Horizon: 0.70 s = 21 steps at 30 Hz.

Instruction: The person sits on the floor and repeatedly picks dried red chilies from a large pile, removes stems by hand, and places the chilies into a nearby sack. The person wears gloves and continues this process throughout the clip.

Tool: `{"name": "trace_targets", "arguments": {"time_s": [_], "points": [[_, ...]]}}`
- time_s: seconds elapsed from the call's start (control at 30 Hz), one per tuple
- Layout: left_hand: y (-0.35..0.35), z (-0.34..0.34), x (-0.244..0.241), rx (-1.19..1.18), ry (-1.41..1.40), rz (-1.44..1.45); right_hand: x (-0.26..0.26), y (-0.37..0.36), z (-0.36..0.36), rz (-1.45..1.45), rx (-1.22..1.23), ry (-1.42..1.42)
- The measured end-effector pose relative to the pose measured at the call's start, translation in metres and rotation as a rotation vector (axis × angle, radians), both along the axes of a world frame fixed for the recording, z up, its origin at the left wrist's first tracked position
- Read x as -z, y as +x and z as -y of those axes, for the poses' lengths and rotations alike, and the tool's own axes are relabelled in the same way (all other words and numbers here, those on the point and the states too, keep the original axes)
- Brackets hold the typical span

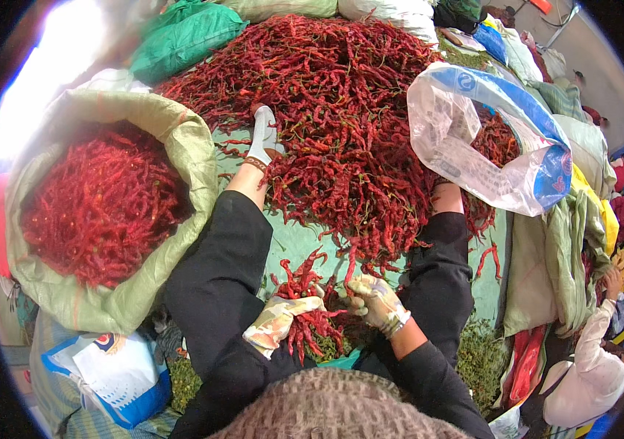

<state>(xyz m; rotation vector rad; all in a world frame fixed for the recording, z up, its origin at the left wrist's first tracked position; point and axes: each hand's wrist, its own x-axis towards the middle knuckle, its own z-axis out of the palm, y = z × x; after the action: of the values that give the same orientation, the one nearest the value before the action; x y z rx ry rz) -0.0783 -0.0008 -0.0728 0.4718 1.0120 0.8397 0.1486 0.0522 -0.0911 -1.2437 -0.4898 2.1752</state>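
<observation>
My left hand (284, 321), in a camouflage-patterned glove, is closed around a bunch of dried red chili peppers (312, 329) that stick out on both sides of the fist. A single red chili (351, 263) stands up from the pinched fingers of my gloved right hand (375, 302), a short way to the right. Between and beyond my stretched legs spreads a large heap of red chilies (345, 137) on a pale green sheet (295, 236). Green stem debris (329, 347) lies beneath the held bunch.
An open woven sack (191, 148) full of red chilies stands at left. On the right is an open plastic bag (443, 148) with chilies inside. A blue-and-white bag (114, 373) lies lower left. Stem piles (479, 356) flank me. Another person (586, 378) sits at far right.
</observation>
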Motion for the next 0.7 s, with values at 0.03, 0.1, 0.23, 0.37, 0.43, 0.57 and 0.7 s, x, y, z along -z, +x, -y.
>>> {"name": "trace_targets", "arguments": {"time_s": [0.03, 0.1, 0.23, 0.37, 0.43, 0.57, 0.7], "points": [[0.001, 0.000, -0.006, -0.016, -0.028, -0.021, -0.003, -0.002, 0.008, -0.010, 0.023, -0.029], [0.001, 0.002, 0.001, -0.023, -0.048, -0.008, -0.010, -0.005, 0.018, -0.079, 0.061, -0.063], [-0.003, 0.000, 0.002, -0.027, -0.195, 0.019, 0.006, -0.006, 0.031, 0.219, 0.041, -0.009], [-0.017, 0.011, 0.068, -0.004, -0.196, 0.018, 0.005, -0.007, 0.046, 0.307, 0.065, -0.110], [-0.002, 0.007, 0.040, 0.035, -0.140, 0.002, 0.003, -0.002, 0.061, 0.145, 0.122, -0.212], [0.004, 0.005, 0.018, 0.161, -0.114, -0.124, -0.014, -0.021, 0.073, 0.210, 0.027, 0.047], [0.000, 0.005, 0.013, 0.232, -0.073, -0.092, -0.013, -0.026, 0.069, 0.366, -0.258, 0.234]]}}
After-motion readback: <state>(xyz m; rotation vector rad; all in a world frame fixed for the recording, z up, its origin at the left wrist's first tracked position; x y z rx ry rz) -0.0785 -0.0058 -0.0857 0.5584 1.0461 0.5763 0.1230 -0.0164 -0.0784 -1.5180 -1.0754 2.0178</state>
